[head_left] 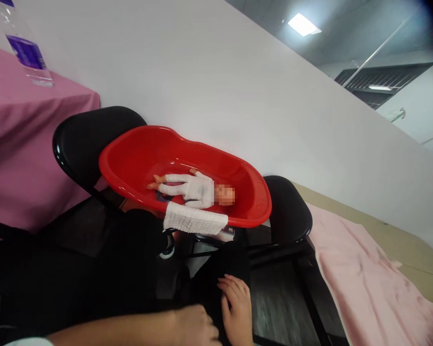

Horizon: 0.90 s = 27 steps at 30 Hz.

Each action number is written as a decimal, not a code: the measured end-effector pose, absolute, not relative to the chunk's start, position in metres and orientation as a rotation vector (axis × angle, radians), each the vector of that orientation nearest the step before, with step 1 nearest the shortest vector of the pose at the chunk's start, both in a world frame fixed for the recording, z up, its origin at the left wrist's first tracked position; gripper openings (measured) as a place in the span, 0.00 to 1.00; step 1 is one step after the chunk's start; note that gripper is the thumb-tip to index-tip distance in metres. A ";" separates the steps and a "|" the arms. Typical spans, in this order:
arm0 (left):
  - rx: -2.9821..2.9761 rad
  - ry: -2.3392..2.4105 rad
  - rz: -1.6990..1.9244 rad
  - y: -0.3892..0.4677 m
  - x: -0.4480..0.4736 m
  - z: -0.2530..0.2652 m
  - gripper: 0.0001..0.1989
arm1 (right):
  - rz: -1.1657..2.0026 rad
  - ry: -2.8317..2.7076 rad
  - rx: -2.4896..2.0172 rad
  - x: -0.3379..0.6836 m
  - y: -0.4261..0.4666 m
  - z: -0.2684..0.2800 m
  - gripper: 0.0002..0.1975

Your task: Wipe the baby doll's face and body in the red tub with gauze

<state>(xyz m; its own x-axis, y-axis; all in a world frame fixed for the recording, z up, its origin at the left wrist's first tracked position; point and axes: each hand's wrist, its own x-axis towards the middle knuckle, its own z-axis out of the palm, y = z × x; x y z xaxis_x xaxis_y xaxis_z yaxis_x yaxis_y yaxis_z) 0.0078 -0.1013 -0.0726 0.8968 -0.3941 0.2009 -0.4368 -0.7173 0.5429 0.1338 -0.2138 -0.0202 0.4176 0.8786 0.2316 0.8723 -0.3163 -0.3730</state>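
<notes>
Wall (209,81): I see a plain white wall behind everything, slanting across my view.
Pink tablecloth (18,158): it covers a table at the far left; a clear plastic bottle (25,48) with a purple label stands on it near the top edge.
Pink blanket (368,283): spread flat at the lower right, well apart from the tub.
Chairs: I count two black seats, one (82,139) under the tub's left end and one (288,211) under its right end.
Red tub (130,158): a long oval plastic bath resting across both chairs, tilted in my view. I cannot tell whether it holds any water.
Tub contents: a doll (191,188) lies on its back on the tub floor, dressed in white, legs toward the left end, head toward the right.
White cloth (194,220): folded and draped over the tub's near rim, just below the doll.
Left hand (197,329): I see it low in the frame at the end of my forearm, loosely curled, grasping nothing, near the right hand.
Right hand (236,307): resting flat on my dark-clad knee, fingers relaxed and released, well short of the tub.
</notes>
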 end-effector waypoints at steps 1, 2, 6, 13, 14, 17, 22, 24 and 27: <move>2.518 -0.611 0.122 -0.096 0.011 -0.075 0.14 | -0.045 -1.484 -2.219 0.134 -0.221 -0.021 0.18; 2.578 -0.628 0.160 -0.094 0.012 -0.078 0.15 | -0.104 -1.476 -2.200 0.135 -0.228 -0.021 0.18; 2.714 -0.524 0.338 -0.100 0.003 -0.086 0.12 | -0.310 -1.498 -2.117 0.136 -0.248 -0.021 0.17; 2.688 -0.446 0.337 -0.095 0.000 -0.101 0.08 | -0.336 -1.468 -2.187 0.148 -0.244 -0.023 0.13; 2.685 -0.492 0.331 -0.092 0.004 -0.105 0.09 | -0.330 -1.454 -2.202 0.151 -0.243 -0.025 0.13; 2.648 -0.606 0.354 -0.084 0.016 -0.122 0.11 | -0.340 -1.393 -2.237 0.161 -0.242 -0.033 0.11; 2.610 -0.471 0.381 -0.095 0.018 -0.146 0.12 | -0.236 -1.292 -2.353 0.185 -0.244 -0.056 0.10; 2.612 -0.434 0.331 -0.103 0.014 -0.151 0.12 | -0.037 -1.143 -2.335 0.195 -0.239 -0.067 0.12; 2.642 -0.352 0.220 -0.112 0.009 -0.157 0.14 | 0.289 -0.667 -2.224 0.207 -0.213 -0.076 0.17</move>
<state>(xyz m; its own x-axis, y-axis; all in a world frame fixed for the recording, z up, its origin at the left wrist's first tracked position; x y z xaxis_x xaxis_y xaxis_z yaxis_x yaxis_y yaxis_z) 0.0090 -0.1124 -0.1574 0.9544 -0.2095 0.2128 -0.2833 -0.8602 0.4240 0.2071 -0.2129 -0.0765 0.8362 0.5484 0.0058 0.3710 -0.5578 -0.7425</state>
